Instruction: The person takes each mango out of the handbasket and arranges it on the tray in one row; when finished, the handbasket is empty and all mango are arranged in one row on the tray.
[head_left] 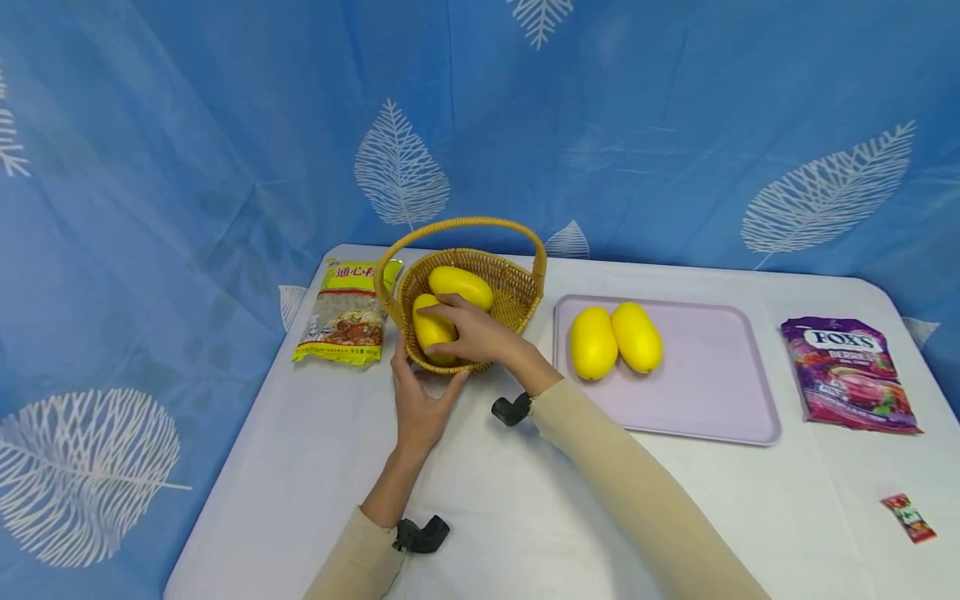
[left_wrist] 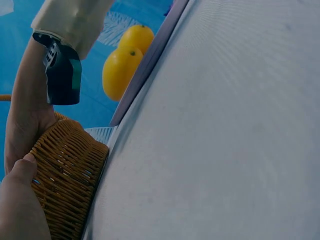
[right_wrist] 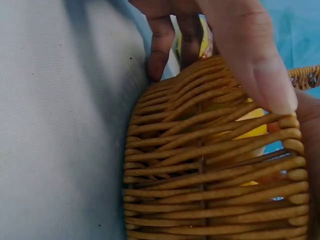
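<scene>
Yellow fruit (head_left: pixel 431 330) in wicker basket (head_left: pixel 515 286), right hand (head_left: pixel 478 333) grip clamped round it, left hand (head_left: pixel 422 410) grip clamped on basket, two more fruits (head_left: pixel 637 338) on lilac tray (head_left: pixel 708 375)

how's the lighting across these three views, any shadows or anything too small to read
Head view: bright and fairly even, a soft shadow on the white tablecloth beside the right sleeve, the print on the small wrapped sweet too small to read; left wrist view: dimmer, the basket in shade; right wrist view: a broad grey shadow on the tablecloth beside the basket.
</scene>
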